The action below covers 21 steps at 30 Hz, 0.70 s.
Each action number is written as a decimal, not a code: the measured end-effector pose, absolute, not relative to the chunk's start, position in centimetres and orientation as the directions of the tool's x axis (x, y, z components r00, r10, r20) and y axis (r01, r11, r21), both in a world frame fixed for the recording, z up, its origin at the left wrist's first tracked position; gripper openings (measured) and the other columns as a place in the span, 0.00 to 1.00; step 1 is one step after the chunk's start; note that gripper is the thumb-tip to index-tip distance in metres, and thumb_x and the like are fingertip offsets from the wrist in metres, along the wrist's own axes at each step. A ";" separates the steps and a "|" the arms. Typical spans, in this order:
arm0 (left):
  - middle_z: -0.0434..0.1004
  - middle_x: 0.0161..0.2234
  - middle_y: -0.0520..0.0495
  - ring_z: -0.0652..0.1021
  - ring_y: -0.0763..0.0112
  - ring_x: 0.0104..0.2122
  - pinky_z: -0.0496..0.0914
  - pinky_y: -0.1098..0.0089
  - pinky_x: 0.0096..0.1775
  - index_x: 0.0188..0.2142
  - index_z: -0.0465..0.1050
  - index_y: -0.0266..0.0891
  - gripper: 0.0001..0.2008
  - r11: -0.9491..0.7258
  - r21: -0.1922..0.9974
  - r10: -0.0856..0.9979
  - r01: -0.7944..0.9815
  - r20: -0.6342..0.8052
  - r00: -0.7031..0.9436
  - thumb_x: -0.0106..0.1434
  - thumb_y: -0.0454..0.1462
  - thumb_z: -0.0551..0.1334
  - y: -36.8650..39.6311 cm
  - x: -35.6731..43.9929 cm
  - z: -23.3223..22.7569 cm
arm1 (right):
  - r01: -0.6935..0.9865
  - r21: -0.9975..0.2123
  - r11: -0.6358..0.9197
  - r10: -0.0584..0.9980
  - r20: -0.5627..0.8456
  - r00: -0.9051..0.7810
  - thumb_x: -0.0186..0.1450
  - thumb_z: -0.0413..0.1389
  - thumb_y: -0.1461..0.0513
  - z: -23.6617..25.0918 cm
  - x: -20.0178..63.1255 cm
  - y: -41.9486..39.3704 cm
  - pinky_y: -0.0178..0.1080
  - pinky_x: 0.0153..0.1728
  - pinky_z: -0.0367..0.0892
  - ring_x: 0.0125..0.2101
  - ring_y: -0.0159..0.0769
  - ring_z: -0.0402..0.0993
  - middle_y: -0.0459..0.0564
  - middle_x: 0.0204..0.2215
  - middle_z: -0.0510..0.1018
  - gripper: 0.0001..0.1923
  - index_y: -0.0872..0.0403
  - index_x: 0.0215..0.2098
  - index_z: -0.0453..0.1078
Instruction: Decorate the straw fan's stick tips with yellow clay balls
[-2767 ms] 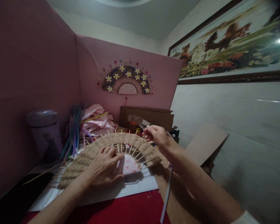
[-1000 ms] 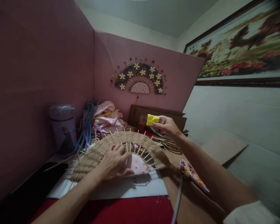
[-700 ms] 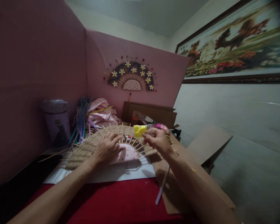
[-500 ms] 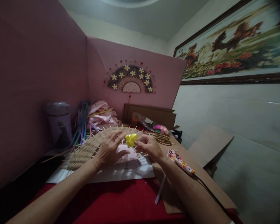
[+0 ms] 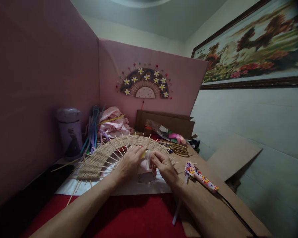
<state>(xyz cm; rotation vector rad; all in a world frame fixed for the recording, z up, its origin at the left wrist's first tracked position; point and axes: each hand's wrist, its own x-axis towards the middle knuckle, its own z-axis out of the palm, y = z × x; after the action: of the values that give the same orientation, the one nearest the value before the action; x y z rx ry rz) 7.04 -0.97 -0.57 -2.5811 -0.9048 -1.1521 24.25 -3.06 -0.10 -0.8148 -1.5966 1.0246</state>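
Over the woven half-ring, my left hand [image 5: 131, 164] is closed at a small yellow packet [image 5: 143, 154], mostly hidden behind its fingers. The fingers of my right hand [image 5: 164, 166] pinch clear plastic film [image 5: 148, 158] beside the yellow. Below and around both hands curves the fan-shaped straw weaving [image 5: 95, 162], with thin sticks poking out along both edges. Its pale pink spotted centre piece [image 5: 144, 168] is partly covered by my hands. White sheeting [image 5: 154, 187] lies underneath.
A flowered glue gun [image 5: 201, 178] with a black cord lies right, beside a clear stick [image 5: 178, 211]. Behind are a purple cup [image 5: 70, 134], pipe cleaners [image 5: 92, 129], pink cloth [image 5: 115, 121] and a coil [image 5: 180, 149]. A finished fan [image 5: 145, 79] hangs on the pink board.
My left hand has come in from open and closed at the yellow packet, which is now mostly covered. Clear film shows at my right fingertips. The view has turned slightly left.
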 end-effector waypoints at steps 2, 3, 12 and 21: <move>0.70 0.48 0.35 0.70 0.56 0.49 0.66 0.52 0.50 0.59 0.56 0.35 0.25 -0.786 0.073 0.474 0.614 0.709 0.523 0.61 0.30 0.53 -1.3 7.0 -0.9 | -0.049 -0.921 0.387 0.883 0.386 -0.268 0.62 0.55 0.49 -0.1 24.2 -3.2 0.30 0.16 0.58 0.16 0.25 0.61 0.41 0.19 0.66 0.18 0.54 0.25 0.65; 0.69 0.48 0.35 0.70 0.56 0.49 0.66 0.52 0.50 0.59 0.54 0.35 0.27 -0.777 0.079 0.487 0.624 0.704 0.517 0.61 0.31 0.54 -1.5 7.0 -0.9 | -0.091 -0.924 0.371 0.883 0.381 -0.273 0.62 0.55 0.50 -0.1 24.1 -3.3 0.29 0.16 0.59 0.16 0.25 0.61 0.41 0.19 0.66 0.17 0.54 0.25 0.65; 0.68 0.45 0.39 0.69 0.57 0.45 0.65 0.54 0.47 0.61 0.51 0.36 0.29 -0.691 0.042 0.539 0.722 0.695 0.476 0.59 0.29 0.52 -2.4 7.5 -0.2 | -0.158 -0.913 0.375 0.878 0.405 -0.255 0.59 0.59 0.54 0.6 23.6 -4.2 0.28 0.15 0.60 0.17 0.24 0.63 0.42 0.21 0.67 0.13 0.56 0.27 0.71; 0.68 0.45 0.37 0.69 0.56 0.44 0.64 0.56 0.46 0.61 0.52 0.34 0.28 -0.627 -0.049 0.523 0.777 0.712 0.468 0.60 0.29 0.50 -2.1 7.1 -0.5 | -0.112 -0.910 0.400 0.861 0.415 -0.295 0.61 0.57 0.52 0.9 23.8 -4.4 0.28 0.16 0.62 0.15 0.24 0.64 0.43 0.20 0.70 0.15 0.57 0.28 0.72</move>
<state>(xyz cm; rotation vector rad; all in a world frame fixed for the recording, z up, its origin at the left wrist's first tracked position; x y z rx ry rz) 7.10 -2.09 -0.51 -2.3528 -1.0947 -0.9542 23.81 -4.39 0.87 -0.6845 -1.5704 1.1206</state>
